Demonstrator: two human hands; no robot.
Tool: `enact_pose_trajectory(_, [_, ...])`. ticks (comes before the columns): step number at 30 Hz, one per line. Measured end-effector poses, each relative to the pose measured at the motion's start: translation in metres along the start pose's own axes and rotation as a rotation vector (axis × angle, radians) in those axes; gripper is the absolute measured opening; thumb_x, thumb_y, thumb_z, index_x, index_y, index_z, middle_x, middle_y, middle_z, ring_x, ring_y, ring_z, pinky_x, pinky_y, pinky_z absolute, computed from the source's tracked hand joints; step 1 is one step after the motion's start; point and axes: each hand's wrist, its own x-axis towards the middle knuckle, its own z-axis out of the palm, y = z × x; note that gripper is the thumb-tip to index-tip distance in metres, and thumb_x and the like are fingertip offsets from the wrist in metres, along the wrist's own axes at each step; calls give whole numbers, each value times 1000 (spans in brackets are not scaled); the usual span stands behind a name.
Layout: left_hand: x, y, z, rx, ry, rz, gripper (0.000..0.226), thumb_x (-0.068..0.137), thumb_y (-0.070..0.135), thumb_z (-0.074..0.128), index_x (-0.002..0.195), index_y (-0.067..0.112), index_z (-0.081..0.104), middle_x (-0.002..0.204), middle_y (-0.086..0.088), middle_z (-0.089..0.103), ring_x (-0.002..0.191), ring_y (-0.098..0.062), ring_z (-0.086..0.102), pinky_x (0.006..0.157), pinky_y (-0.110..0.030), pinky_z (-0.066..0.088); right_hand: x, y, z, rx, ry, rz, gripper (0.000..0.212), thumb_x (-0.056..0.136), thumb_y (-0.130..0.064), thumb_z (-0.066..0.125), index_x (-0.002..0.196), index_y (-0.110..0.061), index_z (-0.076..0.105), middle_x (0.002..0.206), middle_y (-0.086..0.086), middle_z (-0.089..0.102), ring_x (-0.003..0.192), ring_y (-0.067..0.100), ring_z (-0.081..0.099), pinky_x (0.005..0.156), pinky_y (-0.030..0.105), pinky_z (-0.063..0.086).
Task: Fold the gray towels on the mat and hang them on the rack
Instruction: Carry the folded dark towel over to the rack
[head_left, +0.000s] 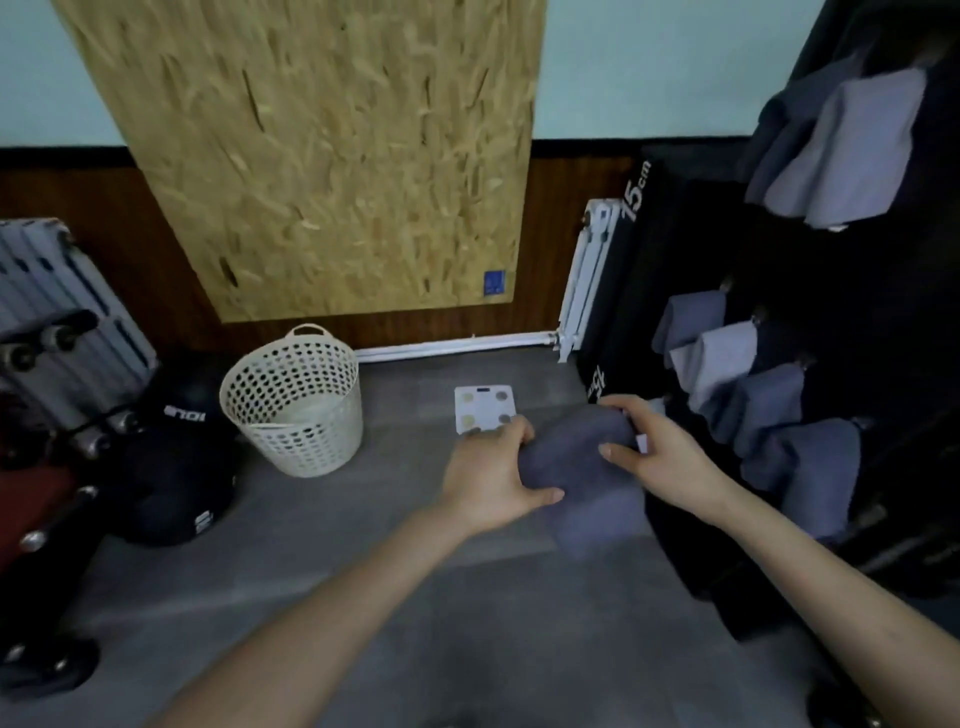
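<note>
Op: hands?
Eng: left hand (493, 470), right hand (662, 457) both clamped on folded towel (574, 457), held between them.
Op: rack (893, 322)?
Eng: just right of grip, hung towels (810, 467) on it; basket (296, 410) well left.

A sports storeroom is suggested. Thick black mats (649, 291) marked "15cm" are stood right of an OSB board (322, 156) on the wall. A perforated laundry basket (296, 415) and a bathroom scale (484, 409) are set below it, helmets (176, 467) to its lower left.
</note>
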Motion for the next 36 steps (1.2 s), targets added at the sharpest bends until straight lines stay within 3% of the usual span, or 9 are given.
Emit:
enact_pose_trajectory(3, [87,18,0,49,43,88,56,64,62,71,90,21,43,83,8,54,87,-22,57,87,-36,36,62,19,-54,45,24,7,46,88,-12,63,130,-20,47,120,-3,58,113,11,53,98,29,43])
enact_pose_trajectory(6, [144,40,2,-23,6,105,58,63,65,68,87,21,38,80,11,47,87,-21,56,100,-41,29,101,35,-96,36,61,16,44,90,-17,61,131,-23,46,116,-5,57,110,12,53,95,32,45])
enact_pose_trajectory(12, [285,106,12,-226,-180,184,56,69,66,65,87,16,45,79,6,55,71,-13,50,62,-30,32,181,98,-209,50,88,12,35,90,-15,59,119,-31,50,114,-8,58,110,11,54,97,35,44])
enact_pose_trajectory(17, [387,162,22,-424,-227,248,44,95,46,44,86,5,60,87,-7,62,82,-14,57,72,-32,42,224,130,-307,110,-16,56,37,90,-1,57,116,-27,52,113,-7,61,104,0,55,89,21,46])
enact_pose_trajectory(22, [468,221,25,-607,-168,374,26,99,18,45,121,15,56,122,5,58,110,0,48,89,-7,35,250,150,-385,197,26,115,36,86,3,58,112,-23,60,107,3,65,101,16,61,82,20,47])
enact_pose_trajectory(25, [512,257,30,-797,-269,418,38,96,22,47,133,20,48,132,5,53,122,-3,46,105,-20,35,257,154,-421,209,38,93,36,81,2,63,111,-20,64,105,15,67,103,31,62,86,32,48])
enact_pose_trajectory(28, [543,291,35,-975,-431,441,47,91,26,45,138,17,41,137,-2,49,129,-11,43,111,-31,33,257,158,-451,278,64,80,40,72,-17,71,111,-13,66,110,14,68,107,27,63,90,27,48])
enact_pose_trajectory(32, [571,328,35,-1178,-613,407,35,100,11,36,135,9,41,119,1,54,112,-7,50,100,-22,38,256,161,-478,331,263,127,39,81,13,52,109,-10,64,105,9,71,104,20,65,82,19,52])
enact_pose_trajectory(36, [595,357,41,-1242,-612,443,24,98,7,41,119,14,50,91,1,58,86,-6,56,77,-17,45,250,165,-491,252,434,219,35,85,8,55,104,-19,65,99,13,69,94,23,66,78,26,55])
